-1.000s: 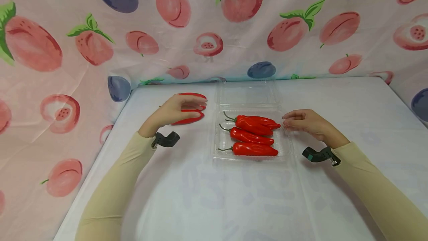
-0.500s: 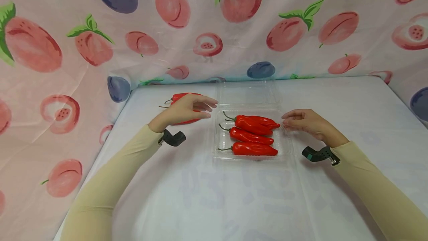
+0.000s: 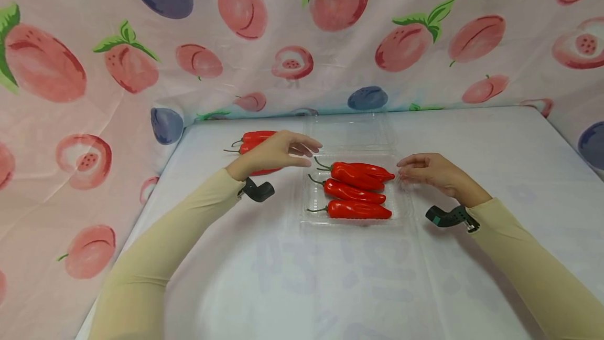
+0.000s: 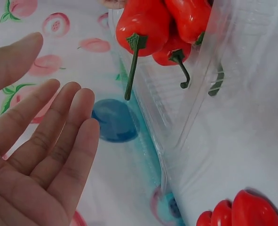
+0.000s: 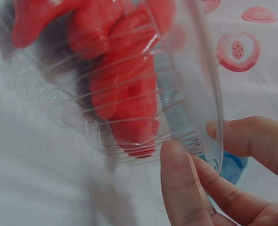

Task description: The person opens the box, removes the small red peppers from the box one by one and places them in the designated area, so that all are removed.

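Note:
My left hand [image 3: 278, 152] hovers just left of the clear plastic clamshell box [image 3: 306, 214], its fingers extended and holding nothing; the left wrist view shows the bare palm and fingers [image 4: 84, 141]. In the box lie several red chili peppers [image 3: 359, 210] with green stems pointing left. At the box's right edge, my right hand [image 3: 431, 174] has thumb and fingers around the rim; in the right wrist view the right hand [image 5: 242, 183] pinches the plastic wall [image 5: 214, 113]. Left of the box are more red peppers [image 3: 252, 146], partly covered by my left hand.
The box's transparent lid [image 3: 349, 130] lies folded open toward the back. A fruit-patterned cloth [image 3: 292, 25] rises behind and at the left of the white-covered table [image 3: 283, 287]. Black wrist mounts [image 3: 258, 191] stick out below both wrists.
My left hand has moved right, from over the loose peppers to the box's left edge, uncovering more of those peppers. My right hand and the box have stayed in place.

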Demonstrator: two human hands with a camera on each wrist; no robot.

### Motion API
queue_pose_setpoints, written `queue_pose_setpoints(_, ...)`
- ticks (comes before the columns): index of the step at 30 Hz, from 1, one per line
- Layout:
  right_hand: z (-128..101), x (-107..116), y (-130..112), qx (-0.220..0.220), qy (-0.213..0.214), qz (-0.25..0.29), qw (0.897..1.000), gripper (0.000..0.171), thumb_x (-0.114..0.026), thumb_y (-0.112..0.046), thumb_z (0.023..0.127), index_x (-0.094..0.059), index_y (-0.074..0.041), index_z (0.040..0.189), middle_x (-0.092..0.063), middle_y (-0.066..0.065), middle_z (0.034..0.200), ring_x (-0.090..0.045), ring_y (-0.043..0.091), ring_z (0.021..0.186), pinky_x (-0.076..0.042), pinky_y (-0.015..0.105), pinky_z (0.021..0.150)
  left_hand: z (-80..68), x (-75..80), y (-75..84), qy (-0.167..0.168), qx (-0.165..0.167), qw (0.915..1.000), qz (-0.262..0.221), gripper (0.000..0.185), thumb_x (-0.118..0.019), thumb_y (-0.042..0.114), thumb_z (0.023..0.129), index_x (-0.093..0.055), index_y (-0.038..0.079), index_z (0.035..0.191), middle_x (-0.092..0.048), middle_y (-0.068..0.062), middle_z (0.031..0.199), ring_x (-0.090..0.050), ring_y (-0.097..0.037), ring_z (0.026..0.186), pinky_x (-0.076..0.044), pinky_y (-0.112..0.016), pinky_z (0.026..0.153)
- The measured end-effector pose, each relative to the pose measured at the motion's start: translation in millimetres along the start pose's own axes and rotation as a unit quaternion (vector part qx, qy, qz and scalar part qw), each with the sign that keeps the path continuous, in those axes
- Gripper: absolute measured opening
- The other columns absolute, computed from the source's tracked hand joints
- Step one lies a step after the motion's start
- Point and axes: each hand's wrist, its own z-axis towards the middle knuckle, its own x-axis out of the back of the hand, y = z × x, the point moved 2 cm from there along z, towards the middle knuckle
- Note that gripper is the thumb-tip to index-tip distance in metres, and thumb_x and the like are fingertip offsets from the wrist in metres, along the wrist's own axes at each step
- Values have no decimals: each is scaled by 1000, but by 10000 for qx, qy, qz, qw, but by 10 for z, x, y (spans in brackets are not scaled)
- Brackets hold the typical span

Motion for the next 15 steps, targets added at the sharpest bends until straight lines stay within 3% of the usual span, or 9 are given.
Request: queue_pose_setpoints(15, 3, -3, 11, -3, 45, -115, 9999, 48, -55, -20, 95, -43, 11, 129, -67, -1, 100, -65, 3, 86, -54, 22, 82, 220, -106, 0, -235, -103, 9994, 239, 40, -68, 7, 84, -60, 5, 123, -63, -11, 121, -62, -23, 109, -48, -35, 99)
